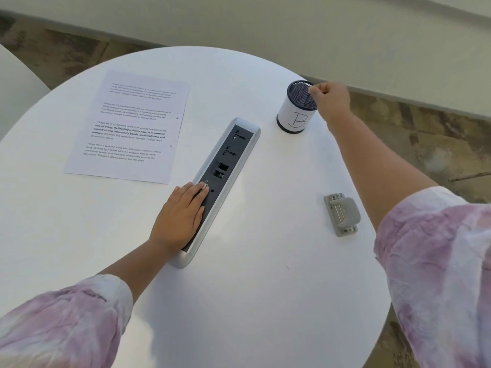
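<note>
A dark mesh cup point(297, 108) wrapped in white paper marked "B" stands at the far right of the round white table point(265, 288). My right hand point(332, 100) hovers over the cup's rim with its fingers curled and fingertips pinched together; whether it pinches anything is too small to tell. My left hand point(179, 217) lies flat, fingers straight, on the near end of the power strip point(225, 171) set into the table's middle. A printed sheet of paper point(130, 126) lies at the far left. A grey hole punch point(341, 214) sits near the right edge.
A white chair point(16, 88) stands at the far left beyond the table. Patterned floor point(425, 134) and a pale wall base run behind the table. Bare tabletop lies between the power strip and the hole punch.
</note>
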`<state>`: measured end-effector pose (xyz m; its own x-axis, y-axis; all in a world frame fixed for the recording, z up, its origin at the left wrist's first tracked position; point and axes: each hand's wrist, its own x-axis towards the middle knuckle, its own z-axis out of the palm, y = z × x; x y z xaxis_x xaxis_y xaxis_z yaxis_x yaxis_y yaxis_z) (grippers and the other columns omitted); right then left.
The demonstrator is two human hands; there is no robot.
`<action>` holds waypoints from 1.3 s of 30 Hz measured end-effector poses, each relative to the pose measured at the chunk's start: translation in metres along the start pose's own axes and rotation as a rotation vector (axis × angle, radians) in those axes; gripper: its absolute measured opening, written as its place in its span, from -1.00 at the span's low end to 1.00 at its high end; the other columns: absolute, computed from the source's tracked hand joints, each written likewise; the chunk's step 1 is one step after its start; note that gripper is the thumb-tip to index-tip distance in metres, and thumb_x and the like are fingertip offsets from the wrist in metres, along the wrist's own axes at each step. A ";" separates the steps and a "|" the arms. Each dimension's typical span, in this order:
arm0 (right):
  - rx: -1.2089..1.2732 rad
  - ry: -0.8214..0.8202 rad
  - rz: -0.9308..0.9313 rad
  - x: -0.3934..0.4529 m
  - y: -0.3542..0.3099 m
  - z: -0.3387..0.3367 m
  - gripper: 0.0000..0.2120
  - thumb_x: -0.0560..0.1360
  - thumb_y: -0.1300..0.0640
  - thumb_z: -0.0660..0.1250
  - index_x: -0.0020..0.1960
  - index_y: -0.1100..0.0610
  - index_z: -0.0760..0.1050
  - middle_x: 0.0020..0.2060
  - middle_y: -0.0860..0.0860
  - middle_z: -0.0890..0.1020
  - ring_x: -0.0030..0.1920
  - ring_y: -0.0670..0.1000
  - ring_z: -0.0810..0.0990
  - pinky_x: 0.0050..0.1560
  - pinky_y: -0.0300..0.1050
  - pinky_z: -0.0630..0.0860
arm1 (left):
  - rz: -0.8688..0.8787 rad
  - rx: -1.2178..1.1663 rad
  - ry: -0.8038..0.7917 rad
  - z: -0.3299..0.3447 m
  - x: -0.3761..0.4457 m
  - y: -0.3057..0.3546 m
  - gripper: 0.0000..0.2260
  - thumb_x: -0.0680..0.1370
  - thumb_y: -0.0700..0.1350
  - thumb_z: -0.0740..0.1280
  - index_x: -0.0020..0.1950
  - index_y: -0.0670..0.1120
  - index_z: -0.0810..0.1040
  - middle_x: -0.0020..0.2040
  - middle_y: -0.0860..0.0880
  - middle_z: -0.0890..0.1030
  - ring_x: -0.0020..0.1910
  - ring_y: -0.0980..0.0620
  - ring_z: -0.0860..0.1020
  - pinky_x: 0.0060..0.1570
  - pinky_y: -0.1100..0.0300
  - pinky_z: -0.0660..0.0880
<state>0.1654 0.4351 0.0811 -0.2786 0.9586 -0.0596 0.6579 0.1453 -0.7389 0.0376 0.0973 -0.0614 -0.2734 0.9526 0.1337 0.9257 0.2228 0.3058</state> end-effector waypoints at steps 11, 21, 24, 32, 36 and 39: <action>0.064 0.061 0.023 0.004 0.011 -0.001 -0.77 0.44 0.06 0.39 -0.03 0.22 0.63 -0.21 0.01 0.58 -0.25 -0.10 0.50 -0.24 -0.34 0.41 | -0.016 -0.017 -0.010 0.000 0.000 -0.001 -0.61 0.58 -0.08 0.04 0.36 -0.15 0.41 0.32 -0.11 0.48 0.31 -0.14 0.38 0.36 0.02 0.18; 0.041 0.050 -0.112 -0.085 0.059 -0.004 -0.83 0.47 0.16 0.28 -0.01 0.07 0.61 -0.29 -0.16 0.55 -0.39 -0.33 0.45 -0.21 -0.46 0.34 | -0.032 -0.020 -0.050 -0.001 0.001 -0.001 -0.60 0.58 -0.08 0.02 0.37 -0.15 0.38 0.34 -0.11 0.45 0.33 -0.16 0.37 0.38 -0.04 0.21; -0.066 0.003 -0.050 -0.133 0.096 0.000 -0.83 0.47 0.17 0.28 0.00 0.04 0.61 -0.21 -0.06 0.58 -0.32 -0.28 0.49 -0.23 -0.51 0.33 | -0.019 -0.018 -0.066 -0.002 0.001 -0.001 -0.60 0.58 -0.09 0.03 0.37 -0.16 0.38 0.33 -0.13 0.45 0.31 -0.18 0.38 0.34 -0.12 0.29; -0.022 -0.187 0.168 -0.226 0.156 0.002 -0.90 0.43 0.24 0.37 -0.07 0.12 0.58 -0.23 0.03 0.58 -0.32 -0.19 0.49 -0.24 -0.46 0.38 | -0.018 -0.007 -0.074 -0.002 0.000 -0.001 -0.59 0.58 -0.08 0.01 0.38 -0.16 0.36 0.35 -0.13 0.43 0.33 -0.17 0.36 0.37 -0.07 0.22; -0.023 -0.185 0.197 -0.250 0.157 0.009 -0.86 0.40 0.22 0.42 -0.03 0.12 0.58 -0.13 0.05 0.57 -0.20 -0.08 0.52 -0.15 -0.48 0.39 | -0.017 -0.016 -0.059 -0.004 0.000 0.001 -0.59 0.58 -0.08 0.00 0.37 -0.16 0.37 0.35 -0.13 0.43 0.33 -0.16 0.35 0.37 -0.07 0.19; -0.025 -0.176 0.186 -0.262 0.153 0.015 -0.83 0.39 0.18 0.44 -0.02 0.13 0.58 -0.12 0.04 0.54 -0.16 -0.07 0.51 -0.09 -0.37 0.40 | -0.026 -0.021 -0.064 -0.005 0.000 0.002 -0.57 0.58 -0.07 -0.02 0.38 -0.16 0.36 0.35 -0.14 0.42 0.34 -0.17 0.34 0.38 -0.05 0.16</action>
<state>0.3288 0.2029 -0.0261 -0.2668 0.9124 -0.3104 0.7256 -0.0218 -0.6878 0.0383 0.0967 -0.0561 -0.2791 0.9580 0.0655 0.9127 0.2434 0.3284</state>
